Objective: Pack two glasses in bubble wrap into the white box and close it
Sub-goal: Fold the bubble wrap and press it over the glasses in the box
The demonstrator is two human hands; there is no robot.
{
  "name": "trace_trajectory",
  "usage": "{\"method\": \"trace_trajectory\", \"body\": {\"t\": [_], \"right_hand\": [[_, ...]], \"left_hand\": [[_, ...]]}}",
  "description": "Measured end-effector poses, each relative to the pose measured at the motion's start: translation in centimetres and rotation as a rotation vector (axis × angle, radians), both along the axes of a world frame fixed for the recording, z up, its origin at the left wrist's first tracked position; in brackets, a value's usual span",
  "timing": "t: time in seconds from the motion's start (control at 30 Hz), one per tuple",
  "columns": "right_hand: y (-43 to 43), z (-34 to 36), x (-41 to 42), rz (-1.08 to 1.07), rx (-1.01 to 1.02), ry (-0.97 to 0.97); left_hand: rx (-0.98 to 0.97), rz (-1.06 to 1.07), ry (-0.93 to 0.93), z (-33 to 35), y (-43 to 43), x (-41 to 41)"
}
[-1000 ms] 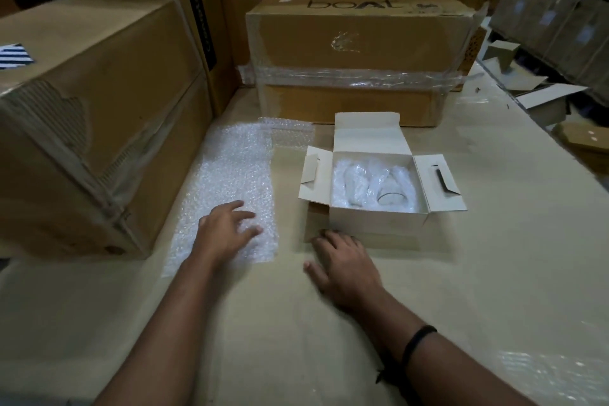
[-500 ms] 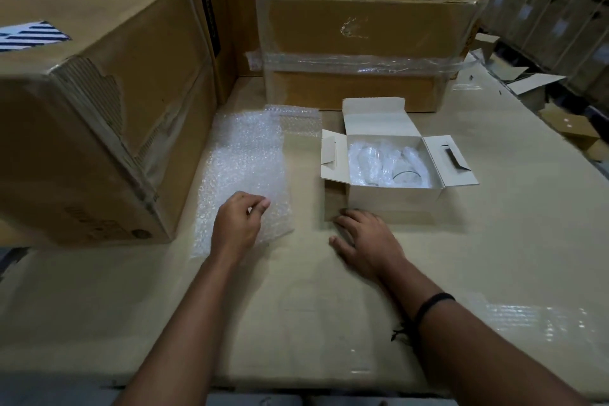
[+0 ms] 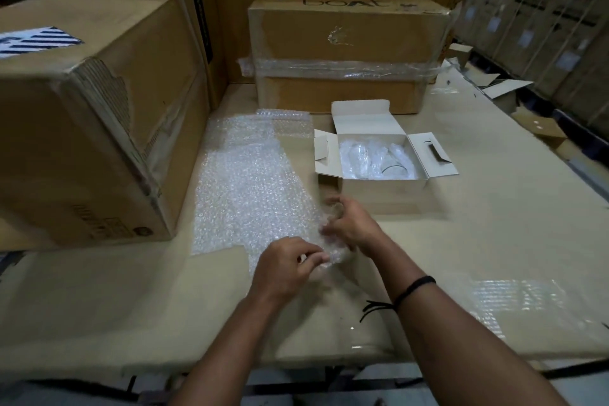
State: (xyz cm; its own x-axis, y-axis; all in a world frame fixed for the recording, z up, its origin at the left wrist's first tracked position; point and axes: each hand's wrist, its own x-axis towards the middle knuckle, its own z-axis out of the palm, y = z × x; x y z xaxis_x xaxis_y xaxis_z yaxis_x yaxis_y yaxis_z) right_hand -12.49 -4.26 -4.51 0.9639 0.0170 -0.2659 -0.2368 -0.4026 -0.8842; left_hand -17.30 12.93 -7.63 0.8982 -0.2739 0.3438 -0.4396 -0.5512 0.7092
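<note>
Lifted from the table (image 3: 494,241), left hand (image 3: 283,270) and right hand (image 3: 354,227) pinch a corner of the clear bubble-wrap sheet (image 3: 250,181), open white cardboard box (image 3: 382,189) just beyond the fingers (image 3: 344,212); hasty tugging could tear the wrap.

big carton (image 3: 89,115) blocks left; tabletop (image 3: 494,224) free right of white box (image 3: 382,189).

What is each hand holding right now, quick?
Left hand: pinches the near corner of the clear bubble wrap sheet.
Right hand: grips the same sheet's right edge, fingers blurred.
</note>
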Motion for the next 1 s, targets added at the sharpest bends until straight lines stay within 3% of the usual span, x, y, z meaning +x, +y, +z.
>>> {"method": "trace_trajectory", "body": {"t": [0.13, 0.3, 0.47, 0.57, 0.7, 0.8, 0.9, 1.0], "right_hand": [[-2.2, -0.2, -0.8, 0.038, -0.044, 0.099], [-8.2, 1.4, -1.5, 0.208, -0.327, 0.192], [-14.1, 3.7, -0.4, 0.214, -0.603, 0.207], [-16.9, 3.9, 0.5, 0.197, -0.753, 0.204], [-17.7, 2.2, 0.7, 0.194, -1.022, 0.016], [-16.4, 0.7, -0.4, 0.185, -1.179, -0.291], [-13.9, -0.5, -2.1, 0.153, -1.042, -0.523], [-11.7, -2.4, -3.3, 0.342, -0.986, -0.428]], "left_hand": [[-0.023, 0.133, -0.134, 0.1, 0.5, 0.7], [0.152, 0.157, -0.072, -0.1, -0.9, 3.1], [0.383, 0.131, -0.033, -0.7, -3.9, 4.0], [0.449, 0.265, 0.016, -1.1, -5.0, 4.4], [0.539, 0.653, 0.163, -1.0, -4.5, 5.5], [0.579, 0.803, 0.237, -1.1, -3.3, 6.2], [0.555, 0.855, 0.229, -1.3, -2.4, 6.9], [0.503, 0.974, 0.222, -0.8, -1.5, 7.2]]}}
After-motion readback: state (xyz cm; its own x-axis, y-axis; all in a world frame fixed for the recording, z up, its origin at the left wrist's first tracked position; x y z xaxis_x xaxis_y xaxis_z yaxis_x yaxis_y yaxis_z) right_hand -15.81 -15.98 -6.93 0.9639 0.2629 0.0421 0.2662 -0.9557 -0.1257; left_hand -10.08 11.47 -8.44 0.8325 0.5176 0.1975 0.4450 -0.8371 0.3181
